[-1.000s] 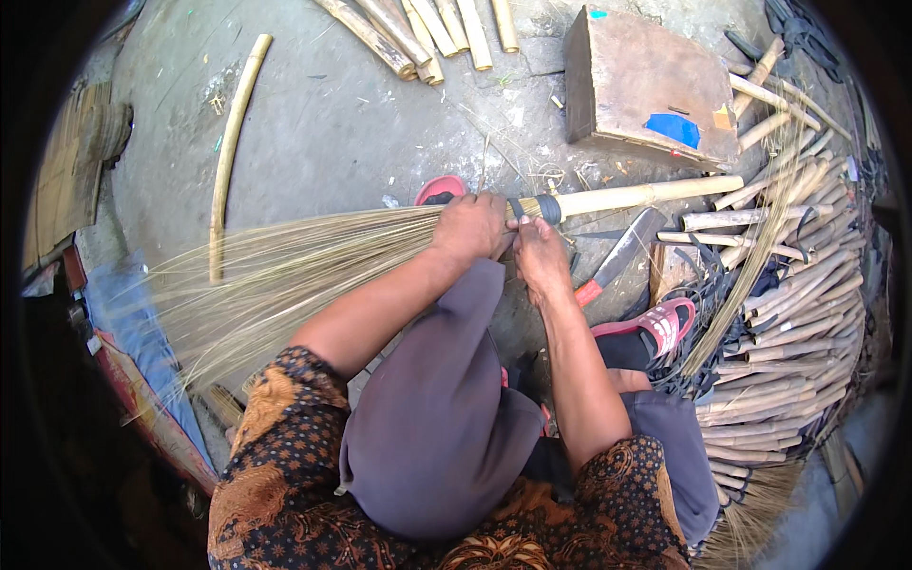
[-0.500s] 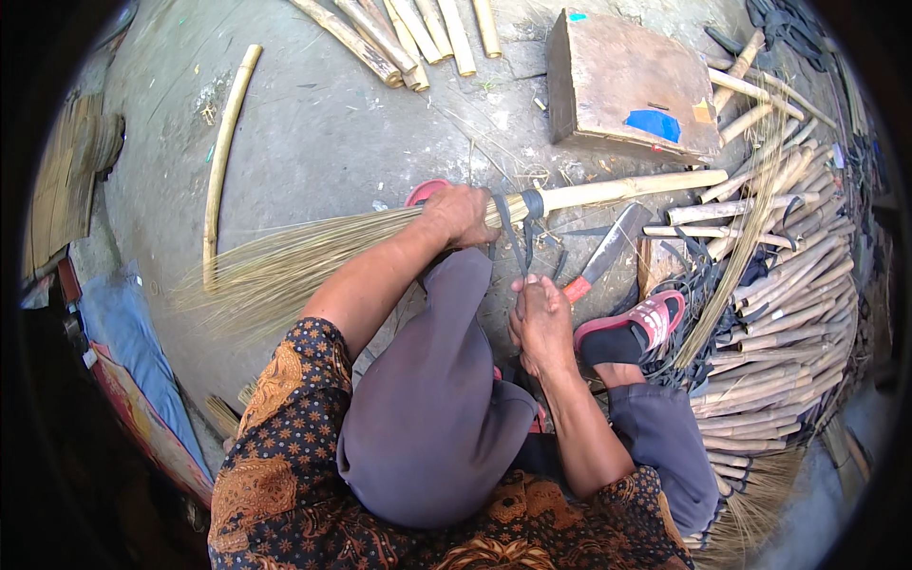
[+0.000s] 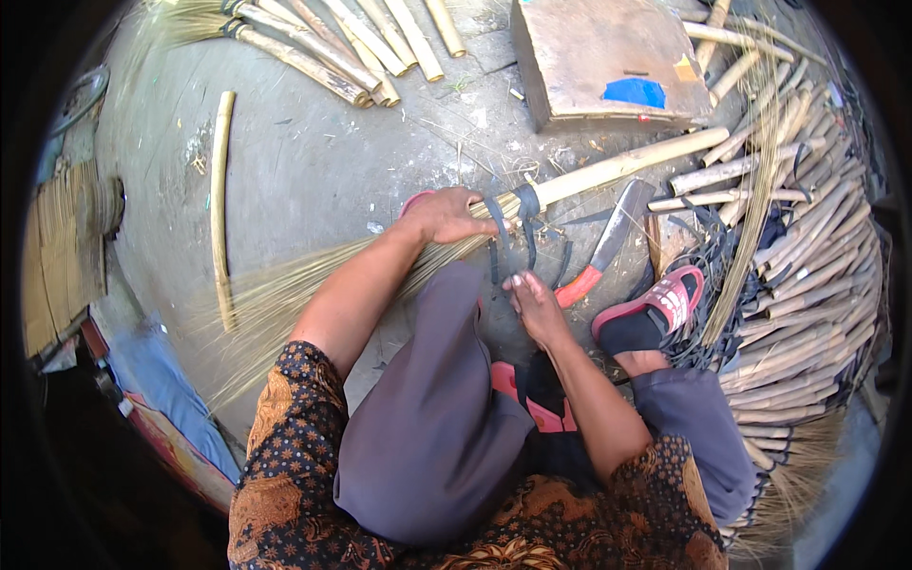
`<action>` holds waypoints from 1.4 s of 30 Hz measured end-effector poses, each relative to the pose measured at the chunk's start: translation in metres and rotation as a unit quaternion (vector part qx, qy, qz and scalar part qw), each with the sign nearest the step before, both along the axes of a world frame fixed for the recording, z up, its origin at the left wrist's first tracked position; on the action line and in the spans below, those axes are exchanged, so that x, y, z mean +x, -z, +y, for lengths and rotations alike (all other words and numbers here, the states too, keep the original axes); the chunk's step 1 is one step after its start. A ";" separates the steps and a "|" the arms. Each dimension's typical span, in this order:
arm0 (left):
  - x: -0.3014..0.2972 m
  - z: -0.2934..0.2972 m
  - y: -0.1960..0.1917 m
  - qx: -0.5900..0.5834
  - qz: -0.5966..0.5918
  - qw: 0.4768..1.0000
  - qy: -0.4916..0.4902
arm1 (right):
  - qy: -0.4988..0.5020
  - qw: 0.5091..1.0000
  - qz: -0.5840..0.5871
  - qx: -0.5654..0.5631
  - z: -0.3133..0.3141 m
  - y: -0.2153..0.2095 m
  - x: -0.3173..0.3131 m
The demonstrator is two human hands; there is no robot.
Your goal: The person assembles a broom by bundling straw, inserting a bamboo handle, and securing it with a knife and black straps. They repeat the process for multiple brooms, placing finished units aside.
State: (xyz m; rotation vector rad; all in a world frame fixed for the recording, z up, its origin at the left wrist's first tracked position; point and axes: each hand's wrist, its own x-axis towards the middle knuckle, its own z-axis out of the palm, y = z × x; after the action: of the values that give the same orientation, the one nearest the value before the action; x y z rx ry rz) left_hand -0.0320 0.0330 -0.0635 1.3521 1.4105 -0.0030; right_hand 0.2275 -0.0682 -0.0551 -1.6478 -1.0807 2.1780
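Straw-coloured bristles fan from a stick broom [image 3: 380, 261] lying across the concrete floor [image 3: 313, 161], just above the picture's centre; its pale bamboo handle [image 3: 627, 163] runs toward two o'clock and the brush spreads toward eight o'clock. A dark binding strap [image 3: 528, 201] wraps the neck where bristles meet handle, and loose ends hang toward six o'clock. The left hand [image 3: 446, 217] lies palm-down over the neck, fingers curled closed around the bundle, the forearm stretching back to seven o'clock over a grey-clad knee [image 3: 432, 408]. The right hand [image 3: 534, 302] sits just below the neck at five o'clock from the left one, fingers drawn together at a strap end; whether it pinches the strap I cannot tell. Its forearm runs down to five o'clock.

Just right of that hand lies a cleaver with an orange handle [image 3: 608, 242], blade pointing to one o'clock. A red and black sandal [image 3: 655, 309] on a foot lies at three o'clock. A wooden block with a blue patch [image 3: 598, 57] stands at one o'clock. Cut bamboo sticks [image 3: 807, 285] pile up along the right side, more bamboo poles [image 3: 361, 43] lie at twelve o'clock, and a single curved bamboo strip [image 3: 220, 199] lies at nine o'clock.
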 end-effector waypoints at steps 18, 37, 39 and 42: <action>0.025 -0.008 -0.022 -0.111 -0.055 0.990 -0.069 | -0.390 0.897 -0.152 0.140 0.119 -0.066 0.000; 0.051 -0.025 -0.045 -0.007 0.094 0.995 -0.035 | -0.493 0.647 -0.178 0.553 0.190 -0.042 -0.049; 0.050 -0.025 -0.047 0.002 0.091 0.995 -0.051 | -0.528 0.624 -0.191 0.543 0.193 -0.046 -0.053; 0.047 -0.025 -0.047 0.000 0.101 0.994 -0.044 | -0.559 0.686 -0.240 0.399 0.186 -0.048 -0.059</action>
State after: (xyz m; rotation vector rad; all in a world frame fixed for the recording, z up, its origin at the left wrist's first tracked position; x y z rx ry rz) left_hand 0.0151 0.0084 -0.0161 1.3177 1.6392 -0.0842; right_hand 0.1690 0.1177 -0.0069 -1.1436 -3.2086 1.0301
